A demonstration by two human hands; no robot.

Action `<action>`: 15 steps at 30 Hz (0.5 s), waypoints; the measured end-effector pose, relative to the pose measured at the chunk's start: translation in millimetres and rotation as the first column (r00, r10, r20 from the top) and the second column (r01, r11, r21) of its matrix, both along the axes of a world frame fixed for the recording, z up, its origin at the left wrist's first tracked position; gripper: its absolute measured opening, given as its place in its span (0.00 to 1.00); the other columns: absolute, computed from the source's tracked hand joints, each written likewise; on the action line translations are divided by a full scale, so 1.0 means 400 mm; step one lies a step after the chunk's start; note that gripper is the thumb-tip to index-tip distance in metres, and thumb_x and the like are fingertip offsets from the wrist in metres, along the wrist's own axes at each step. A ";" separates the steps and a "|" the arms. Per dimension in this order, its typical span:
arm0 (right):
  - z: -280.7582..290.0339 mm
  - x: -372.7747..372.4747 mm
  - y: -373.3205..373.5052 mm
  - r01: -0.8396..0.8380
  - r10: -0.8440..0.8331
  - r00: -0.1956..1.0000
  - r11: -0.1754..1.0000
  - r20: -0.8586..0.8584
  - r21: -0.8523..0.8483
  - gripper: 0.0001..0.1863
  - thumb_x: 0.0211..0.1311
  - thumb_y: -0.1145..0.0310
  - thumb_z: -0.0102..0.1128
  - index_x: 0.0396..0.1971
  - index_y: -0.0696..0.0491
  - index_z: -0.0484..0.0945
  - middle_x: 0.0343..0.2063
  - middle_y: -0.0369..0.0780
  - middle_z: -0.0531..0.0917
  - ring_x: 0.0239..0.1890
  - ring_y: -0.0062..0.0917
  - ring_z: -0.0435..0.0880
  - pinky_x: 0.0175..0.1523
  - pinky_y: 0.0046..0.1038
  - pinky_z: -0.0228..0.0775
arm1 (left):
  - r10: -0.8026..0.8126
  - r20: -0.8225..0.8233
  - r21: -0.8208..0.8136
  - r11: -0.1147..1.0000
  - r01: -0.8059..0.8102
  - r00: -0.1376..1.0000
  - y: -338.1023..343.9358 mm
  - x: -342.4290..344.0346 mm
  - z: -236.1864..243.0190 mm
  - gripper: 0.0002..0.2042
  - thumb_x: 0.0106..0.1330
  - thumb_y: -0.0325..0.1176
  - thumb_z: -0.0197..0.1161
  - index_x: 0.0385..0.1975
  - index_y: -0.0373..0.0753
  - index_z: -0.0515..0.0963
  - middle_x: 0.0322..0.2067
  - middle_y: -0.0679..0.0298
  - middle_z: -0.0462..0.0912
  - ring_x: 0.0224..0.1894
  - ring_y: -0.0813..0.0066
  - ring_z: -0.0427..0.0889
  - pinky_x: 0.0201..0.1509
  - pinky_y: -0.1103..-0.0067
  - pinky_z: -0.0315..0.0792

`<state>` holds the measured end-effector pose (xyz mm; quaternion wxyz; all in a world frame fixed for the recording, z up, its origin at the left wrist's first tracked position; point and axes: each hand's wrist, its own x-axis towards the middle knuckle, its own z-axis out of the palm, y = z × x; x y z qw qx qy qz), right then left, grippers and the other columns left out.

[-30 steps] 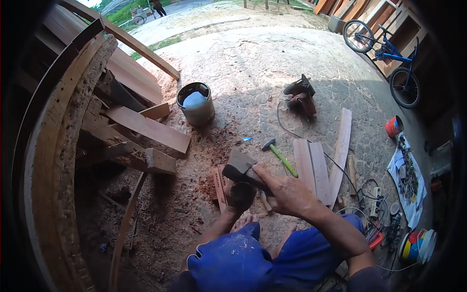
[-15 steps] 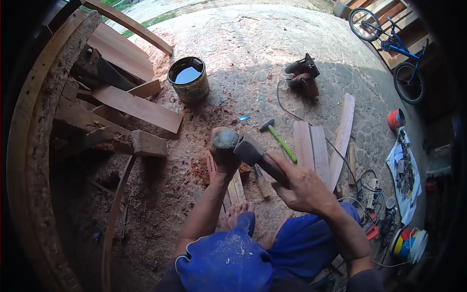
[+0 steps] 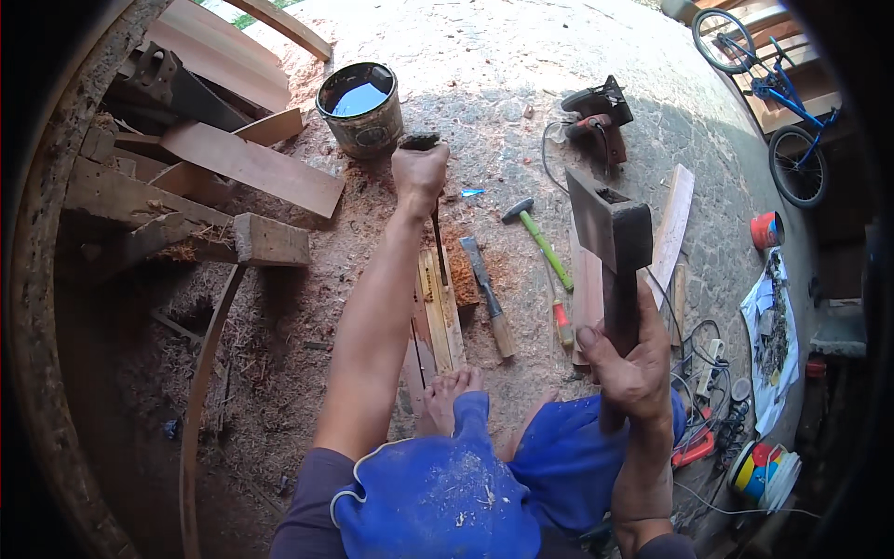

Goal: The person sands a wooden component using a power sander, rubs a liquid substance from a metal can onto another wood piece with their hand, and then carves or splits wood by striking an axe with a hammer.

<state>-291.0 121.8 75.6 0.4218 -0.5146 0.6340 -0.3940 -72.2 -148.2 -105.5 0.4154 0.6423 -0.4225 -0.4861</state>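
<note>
My left hand (image 3: 419,177) is closed round the handle of a chisel, and its dark narrow blade (image 3: 438,244) points down onto a pale strip of wood (image 3: 443,317). The worn handle top shows above my fist. In my right hand (image 3: 635,365) a hatchet (image 3: 633,240) is held up by its handle, the head upward, apart from the chisel. My bare foot (image 3: 453,391) presses on the near end of the wood. A second chisel (image 3: 486,296) with a wooden handle lies just right of the strip. Sawdust hides part of the wood's far end.
A green-handled hammer (image 3: 542,244), a red-handled tool (image 3: 562,324) and several boards (image 3: 672,224) lie to the right. Farther off are a corded power saw (image 3: 596,126) and a bucket of dark liquid (image 3: 365,116). Stacked timber and a handsaw (image 3: 172,88) fill the left; a blue bicycle (image 3: 778,98) stands far right.
My right hand has lifted the hatchet away to the right, off the chisel top. My left arm now reaches farther forward, baring the chisel's blade over the wood. The view has shifted slightly.
</note>
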 end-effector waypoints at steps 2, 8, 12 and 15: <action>-0.006 0.009 -0.016 -0.003 -0.001 0.996 0.999 0.089 0.042 0.37 0.61 0.73 0.68 0.67 0.63 0.61 0.41 0.37 0.81 0.38 0.16 0.78 0.46 0.19 0.73 | 0.208 -0.076 0.146 0.970 -0.195 0.975 -0.104 0.046 -0.124 0.14 0.55 0.35 0.68 0.14 0.34 0.76 0.17 0.63 0.77 0.16 0.76 0.73 0.17 0.73 0.61; -0.019 -0.056 0.028 0.126 -0.136 0.986 0.987 0.093 0.104 0.37 0.61 0.73 0.68 0.68 0.61 0.61 0.44 0.38 0.81 0.41 0.17 0.79 0.48 0.21 0.74 | -0.403 -0.344 0.371 0.771 0.518 0.848 -0.035 0.012 -0.041 0.13 0.64 0.43 0.69 0.28 0.41 0.77 0.19 0.69 0.75 0.16 0.85 0.68 0.18 0.81 0.61; -0.013 -0.069 0.036 0.134 -0.150 0.979 0.984 0.139 0.114 0.35 0.62 0.75 0.64 0.68 0.59 0.61 0.30 0.32 0.79 0.25 0.11 0.75 0.31 0.16 0.69 | -0.334 -0.138 -0.265 0.920 0.290 0.932 0.141 0.049 0.162 0.16 0.62 0.43 0.74 0.39 0.39 0.79 0.22 0.70 0.76 0.20 0.84 0.73 0.21 0.83 0.68; -0.001 -0.054 0.020 0.100 -0.117 0.977 0.990 0.179 0.104 0.34 0.63 0.74 0.63 0.68 0.58 0.61 0.24 0.30 0.76 0.18 0.11 0.70 0.23 0.17 0.63 | -0.170 -0.206 -0.483 0.874 0.051 0.964 0.227 0.057 0.217 0.12 0.62 0.37 0.74 0.35 0.37 0.79 0.22 0.68 0.79 0.20 0.83 0.77 0.21 0.85 0.70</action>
